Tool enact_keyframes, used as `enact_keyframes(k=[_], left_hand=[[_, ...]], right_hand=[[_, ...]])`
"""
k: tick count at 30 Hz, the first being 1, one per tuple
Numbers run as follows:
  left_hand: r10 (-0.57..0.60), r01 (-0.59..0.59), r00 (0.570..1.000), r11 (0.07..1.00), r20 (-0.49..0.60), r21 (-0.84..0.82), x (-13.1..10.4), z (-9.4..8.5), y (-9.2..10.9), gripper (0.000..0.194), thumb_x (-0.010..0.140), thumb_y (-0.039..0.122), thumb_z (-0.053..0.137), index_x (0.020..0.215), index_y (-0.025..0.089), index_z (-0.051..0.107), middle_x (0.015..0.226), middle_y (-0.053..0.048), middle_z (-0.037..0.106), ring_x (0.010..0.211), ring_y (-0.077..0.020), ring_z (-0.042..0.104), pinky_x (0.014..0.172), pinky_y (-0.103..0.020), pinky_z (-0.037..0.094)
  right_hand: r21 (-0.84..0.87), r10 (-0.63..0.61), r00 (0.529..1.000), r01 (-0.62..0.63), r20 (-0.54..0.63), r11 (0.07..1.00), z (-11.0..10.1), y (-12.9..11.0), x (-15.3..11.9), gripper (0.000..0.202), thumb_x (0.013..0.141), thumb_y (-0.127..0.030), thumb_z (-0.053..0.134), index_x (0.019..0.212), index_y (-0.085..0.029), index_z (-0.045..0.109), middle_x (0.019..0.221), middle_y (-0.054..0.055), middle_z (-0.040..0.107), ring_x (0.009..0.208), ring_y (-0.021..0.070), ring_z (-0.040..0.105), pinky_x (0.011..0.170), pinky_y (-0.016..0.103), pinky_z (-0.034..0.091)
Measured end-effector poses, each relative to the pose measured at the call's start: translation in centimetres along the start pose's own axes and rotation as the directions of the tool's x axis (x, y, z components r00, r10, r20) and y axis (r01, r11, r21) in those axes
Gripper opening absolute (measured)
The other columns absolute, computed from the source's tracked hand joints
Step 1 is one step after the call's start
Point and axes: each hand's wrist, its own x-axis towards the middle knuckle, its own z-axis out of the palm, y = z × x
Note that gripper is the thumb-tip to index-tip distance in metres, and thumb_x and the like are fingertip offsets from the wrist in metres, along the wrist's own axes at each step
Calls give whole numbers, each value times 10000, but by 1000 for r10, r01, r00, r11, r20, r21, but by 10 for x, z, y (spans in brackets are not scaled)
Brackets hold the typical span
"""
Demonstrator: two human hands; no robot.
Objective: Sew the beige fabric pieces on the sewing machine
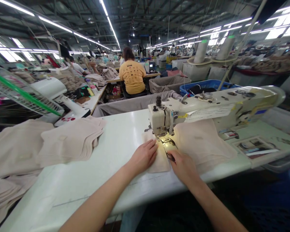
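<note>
Beige fabric panel (pixel 159 162): laid on the pale green sewing table (pixel 120 141), its far end beneath the head of the industrial sewing machine (pixel 157 117); pressed by the left hand (pixel 145 155), fingers extended, nothing gripped. Small dark metal tool (pixel 170 157): pinched between the closed fingers of the right hand (pixel 183 166). Stacked beige panels (pixel 71 138): placed at left.

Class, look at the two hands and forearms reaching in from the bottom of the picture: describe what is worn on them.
Left hand and right hand are both gloveless. Both forearms are sleeveless, with no watch or bracelet visible.
</note>
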Motion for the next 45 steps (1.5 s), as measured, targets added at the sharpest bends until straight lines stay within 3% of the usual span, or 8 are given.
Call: enact_keyframes(k=[15,20,24,28,31,33,39,45], left_hand=[[-42,39,997,998,68,49,-12,-8,-3,353,981,249,502,1315,144,538,1414,-181,572,1327,-293,544,1082,-469,492],[-199,181,976,968,92,175,-34,-43,31,441,857,238,611,1291,184,554,1414,-173,554,1253,-366,561,984,-547,524],[-247,208,936,963,252,170,-37,-50,55,449,763,208,614,1211,207,571,1222,-127,644,950,-295,650,700,-397,598],[-307,262,947,910,96,321,-20,-27,13,371,841,162,518,1210,182,552,1271,-153,636,988,-286,641,752,-392,596],[-323,356,934,880,-152,315,-4,-6,-31,452,883,140,470,1335,147,481,1409,-191,555,1194,-307,590,986,-470,535],[-313,350,934,896,-171,272,1,4,-49,431,902,150,454,1330,137,507,1417,-194,553,1262,-318,561,1061,-499,486],[-297,305,952,931,-68,201,-3,12,-50,391,995,245,362,1262,140,629,1357,-168,617,1239,-299,594,1081,-467,483],[-289,299,954,936,-77,188,-2,10,-51,411,1000,257,364,1253,116,656,1317,-172,646,1211,-303,613,1074,-462,493]], right_hand=[[-28,-7,999,6,-31,1000,4,1,-1,239,940,-149,515,1091,-236,678,1063,47,758,895,223,719,744,287,490],[-43,-22,999,21,-27,999,7,4,-1,234,933,-159,543,1116,-224,674,1059,53,757,902,240,722,741,304,500],[-33,-111,992,109,-58,993,9,3,-3,248,918,-138,550,1117,-210,680,1033,67,754,866,232,713,744,310,504],[68,-230,967,238,-110,969,5,4,-11,305,875,-70,531,1096,-205,691,940,52,746,835,193,697,750,277,503],[101,-179,958,205,-222,974,-10,19,-16,312,877,-64,509,1076,-213,697,968,47,753,861,178,704,782,265,520],[73,-113,952,138,-285,988,-25,38,-18,299,898,-95,514,1105,-215,693,1052,52,754,910,184,713,806,273,538],[-179,-171,979,149,-115,972,-61,89,-11,286,897,-213,625,1174,-235,690,1312,53,686,984,234,729,732,317,591],[-168,-225,974,226,27,960,-66,98,5,182,938,-236,597,1057,-265,731,1199,26,739,971,228,733,765,331,586]])
